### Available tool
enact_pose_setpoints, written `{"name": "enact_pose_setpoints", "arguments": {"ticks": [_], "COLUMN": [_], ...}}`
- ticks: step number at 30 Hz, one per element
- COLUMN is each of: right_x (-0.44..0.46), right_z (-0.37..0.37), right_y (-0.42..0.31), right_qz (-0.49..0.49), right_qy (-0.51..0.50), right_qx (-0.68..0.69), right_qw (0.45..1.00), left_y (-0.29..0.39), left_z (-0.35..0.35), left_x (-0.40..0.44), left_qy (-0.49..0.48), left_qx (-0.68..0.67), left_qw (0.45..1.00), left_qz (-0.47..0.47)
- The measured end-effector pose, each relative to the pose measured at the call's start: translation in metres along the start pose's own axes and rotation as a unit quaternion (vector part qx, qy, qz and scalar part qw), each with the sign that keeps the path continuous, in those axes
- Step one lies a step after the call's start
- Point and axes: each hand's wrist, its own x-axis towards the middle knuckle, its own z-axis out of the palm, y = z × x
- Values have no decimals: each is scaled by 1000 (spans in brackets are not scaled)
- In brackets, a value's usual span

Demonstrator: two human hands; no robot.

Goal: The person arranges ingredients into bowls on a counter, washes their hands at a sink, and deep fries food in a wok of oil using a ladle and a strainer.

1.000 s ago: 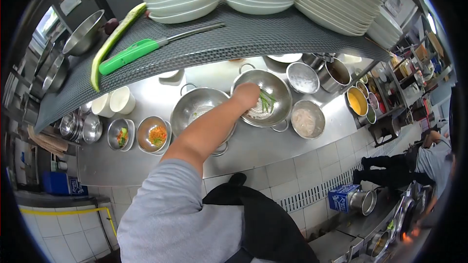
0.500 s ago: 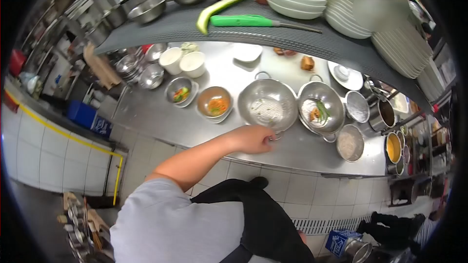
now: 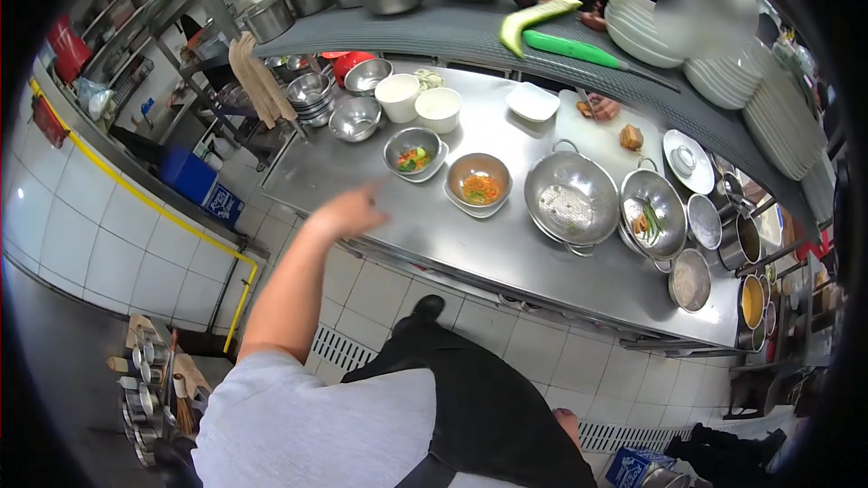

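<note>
My left hand [image 3: 351, 212] hangs over the steel table's near edge, slightly blurred, its fingers partly stretched out with nothing in them. Nearest to it are a steel bowl of cut vegetables [image 3: 413, 155] and a steel bowl of shredded orange food [image 3: 478, 186], each set on a white dish. Farther right stand a two-handled steel colander [image 3: 571, 197] with pale bits inside and a second colander [image 3: 653, 211] holding green stalks and brown pieces. Only a sliver of my right hand [image 3: 567, 422] shows beside the black apron; its fingers are hidden.
Two white tubs [image 3: 438, 110] and stacked steel bowls [image 3: 310, 98] occupy the table's left. The overhead shelf [image 3: 434, 32] carries a peeled green vegetable [image 3: 535, 22], a green-handled tool [image 3: 571, 49] and stacked white dishes [image 3: 640, 27]. Across the table, another person's hand [image 3: 604, 107] touches food on a white board.
My left hand has left the first colander's handle and swung left, toward the vegetable bowls. The view has shifted left, and a co-worker's hand now shows at the white board.
</note>
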Motion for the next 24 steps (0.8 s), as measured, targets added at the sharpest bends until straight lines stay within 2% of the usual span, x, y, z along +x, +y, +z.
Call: {"name": "enact_pose_setpoints", "arguments": {"ticks": [2, 3, 4, 6, 8, 9, 12, 14, 15, 16, 18, 20, 21, 22, 23, 24], "right_x": [-1, 1, 3, 6, -3, -10, -37, -59, -66, -74, -101, -142, -146, -162, -159, -174], "right_z": [15, 23, 31, 52, 78, 91, 145, 183, 203, 224, 266, 309, 334, 361, 393, 424], "right_y": [-22, -34, -45, -87, -150, -188, -303, -381, -415, -449, -525, -608, -642, -676, -706, -739], "right_qz": [-13, -21, -29, -65, -118, -150, -219, -282, -312, -341, -411, -510, -581, -606, -698, -705], "right_qy": [4, 9, 14, -11, -36, -48, -73, -81, -94, -107, -144, -147, -170, -145, -145, -113], "right_qx": [16, 24, 32, 57, 44, 26, -25, -103, -119, -131, -201, -323, -289, -278, -190, -195], "right_qw": [1000, 999, 999, 996, 991, 987, 973, 951, 938, 925, 878, 784, 742, 731, 675, 672], "left_y": [-65, -89, -134, -166, -206, -235, -310, -334, -344, -348, -340, -317, -309, -305, -302, -299], "left_z": [-26, -46, -66, -121, -159, -175, -203, -215, -213, -208, -199, -198, -201, -205, -210, -213], "left_x": [33, 46, 73, 87, 118, 144, 208, 208, 207, 202, 187, 170, 161, 151, 141, 134], "left_qy": [207, 315, 391, 515, 680, 679, 726, 550, 579, 570, 574, 532, 496, 490, 443, 395], "left_qx": [-90, -160, -208, -310, -104, -110, -84, -221, -183, -185, -241, -293, -340, -345, -338, -330], "left_qw": [974, 935, 896, 795, 718, 718, 675, 804, 795, 800, 780, 792, 797, 798, 827, 854], "left_qz": [12, 17, 37, 79, -105, -105, -101, 46, 7, 9, 59, 65, 64, 72, 74, 78]}}
